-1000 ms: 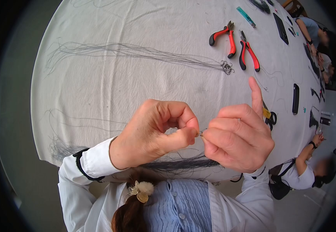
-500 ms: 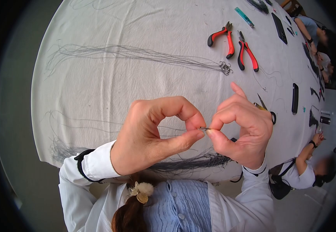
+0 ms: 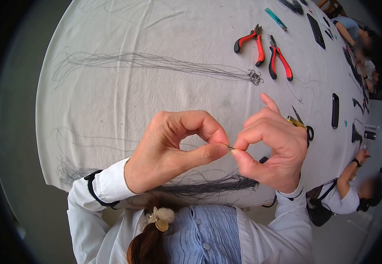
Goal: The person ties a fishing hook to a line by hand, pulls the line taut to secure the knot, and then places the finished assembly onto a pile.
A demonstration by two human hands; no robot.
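My left hand and my right hand meet above the cloth, each pinching with thumb and forefinger. Between the fingertips shows a small, thin, dark piece, which looks like a fish hook; most of it is hidden. Below the hands lies a thick hank of dark line, partly covered by my left hand and wrist. Farther up the table a looser bundle of lines ends in a cluster of hooks. A few thin strands lie left of my left hand.
Red-handled cutters and red-handled pliers lie beyond my right hand. Scissors and a yellow piece are beside it. A teal tool, a black phone and a black bar lie farther off. Other people sit along the right edge.
The fingertips have closed in on the small dark piece, so less of it shows. Both hands have shifted slightly left, and the view has moved a little.
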